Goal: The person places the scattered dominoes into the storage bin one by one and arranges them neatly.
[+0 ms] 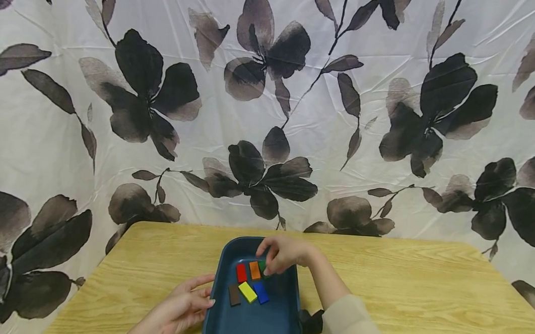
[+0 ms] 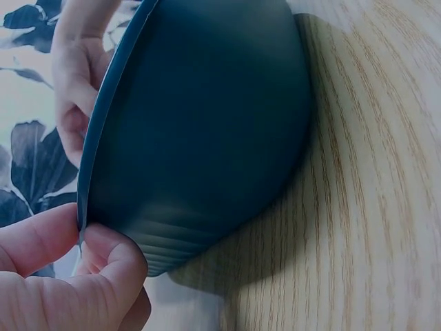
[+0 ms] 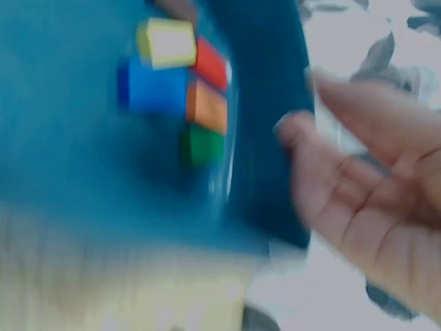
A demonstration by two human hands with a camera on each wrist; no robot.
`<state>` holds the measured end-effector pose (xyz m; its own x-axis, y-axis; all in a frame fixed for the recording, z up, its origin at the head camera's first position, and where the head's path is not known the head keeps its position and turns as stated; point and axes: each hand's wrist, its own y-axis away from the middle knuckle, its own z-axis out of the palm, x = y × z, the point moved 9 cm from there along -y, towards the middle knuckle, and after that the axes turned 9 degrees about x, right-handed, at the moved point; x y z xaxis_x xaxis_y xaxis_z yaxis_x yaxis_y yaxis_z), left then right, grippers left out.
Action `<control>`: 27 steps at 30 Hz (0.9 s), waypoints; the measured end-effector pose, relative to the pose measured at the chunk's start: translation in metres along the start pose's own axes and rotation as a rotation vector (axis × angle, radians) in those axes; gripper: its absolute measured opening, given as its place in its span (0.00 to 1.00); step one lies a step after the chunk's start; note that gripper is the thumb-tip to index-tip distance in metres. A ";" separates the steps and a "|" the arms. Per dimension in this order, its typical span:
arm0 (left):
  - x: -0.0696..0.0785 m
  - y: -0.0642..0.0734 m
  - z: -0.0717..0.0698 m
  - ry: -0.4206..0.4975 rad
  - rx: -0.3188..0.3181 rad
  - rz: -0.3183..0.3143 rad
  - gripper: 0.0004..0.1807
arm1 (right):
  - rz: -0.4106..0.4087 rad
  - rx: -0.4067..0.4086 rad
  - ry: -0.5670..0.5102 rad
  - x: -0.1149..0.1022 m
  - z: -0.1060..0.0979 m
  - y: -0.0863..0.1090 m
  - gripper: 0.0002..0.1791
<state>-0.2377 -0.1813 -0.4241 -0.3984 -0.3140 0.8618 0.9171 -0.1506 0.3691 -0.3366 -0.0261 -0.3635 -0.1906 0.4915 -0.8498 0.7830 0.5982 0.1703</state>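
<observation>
A dark blue tray [image 1: 254, 328] stands on the table with several coloured blocks inside. Red [image 1: 242, 272], orange [image 1: 255, 271] and green [image 1: 262, 265] blocks form the far row. Nearer lie brown [image 1: 234, 295], yellow [image 1: 248, 292] and blue [image 1: 261, 292] blocks. My left hand [image 1: 185, 306] is at the tray's left side; the left wrist view shows its thumb and finger pinching the rim [image 2: 93, 148]. Over the tray's far right part, my right hand [image 1: 287, 254] partly hides the green block. In the blurred right wrist view its loosely bent fingers [image 3: 313, 172] hold nothing and are apart from the blocks.
The tray rests on a light wooden table [image 1: 402, 290]. Behind the table's far edge hangs a white cloth [image 1: 332, 140] with dark flowers. A black object [image 1: 311, 322] is by the right sleeve [image 1: 350, 322], beside the tray's right wall.
</observation>
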 end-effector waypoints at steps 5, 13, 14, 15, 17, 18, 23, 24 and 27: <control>0.001 0.000 0.000 0.014 -0.014 0.007 0.40 | -0.022 0.033 -0.044 0.005 -0.023 0.010 0.22; 0.000 -0.001 0.002 0.044 -0.031 -0.015 0.41 | -0.031 0.056 -0.074 0.032 -0.049 0.031 0.23; 0.000 -0.001 0.002 0.041 -0.034 -0.011 0.41 | -0.032 0.057 -0.075 0.035 -0.051 0.033 0.24; -0.001 0.000 0.002 0.040 -0.035 -0.011 0.41 | -0.031 0.056 -0.076 0.038 -0.053 0.035 0.24; -0.001 0.000 0.002 0.041 -0.036 -0.013 0.41 | -0.034 0.049 -0.085 0.044 -0.056 0.039 0.23; -0.002 0.000 0.002 0.038 -0.037 -0.014 0.41 | -0.039 0.046 -0.092 0.047 -0.058 0.041 0.23; -0.002 -0.001 0.002 0.031 -0.038 -0.002 0.41 | -0.069 0.029 -0.131 0.059 -0.065 0.049 0.24; -0.002 -0.001 0.002 0.025 -0.039 0.004 0.40 | -0.071 0.026 -0.137 0.061 -0.066 0.051 0.25; -0.002 0.000 0.001 0.025 -0.039 0.002 0.41 | -0.067 0.022 -0.156 0.069 -0.069 0.055 0.27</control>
<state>-0.2374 -0.1794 -0.4252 -0.3977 -0.3377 0.8531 0.9167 -0.1859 0.3537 -0.3477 0.0845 -0.3780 -0.1501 0.3460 -0.9262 0.7850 0.6112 0.1011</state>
